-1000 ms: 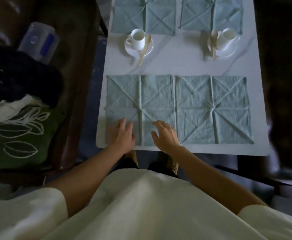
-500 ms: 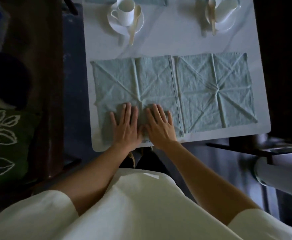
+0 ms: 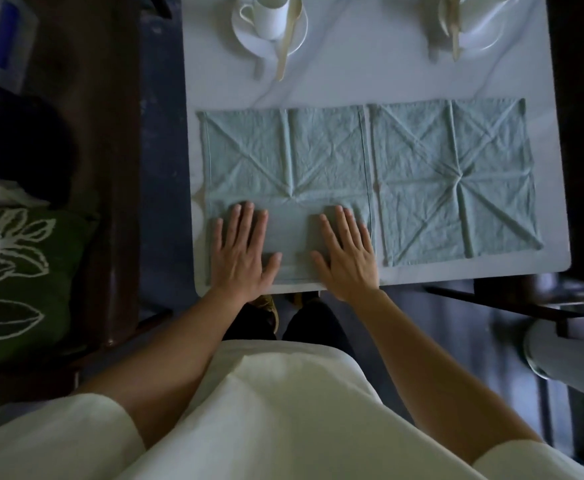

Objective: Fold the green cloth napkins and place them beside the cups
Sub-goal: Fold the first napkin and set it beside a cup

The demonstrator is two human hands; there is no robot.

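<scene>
Two pale green napkins lie flat side by side on the white table, each creased in a star pattern. My left hand presses flat on the near edge of the left napkin, fingers straight. My right hand lies flat on the same napkin, a little to the right, with a gap between the hands. The right napkin is untouched. Behind them stand a white cup on a saucer with a wooden spoon and, at the far right, a second saucer with a spoon, its cup cut off by the frame.
A dark wooden chair stands left of the table, holding a green leaf-print cushion and dark cloth. A clear box with a blue label sits at the top left. The table's near edge runs just under my wrists.
My hands have slid apart along the near part of the left napkin, from touching side by side to spread. The view has shifted, and the far napkins are out of frame.
</scene>
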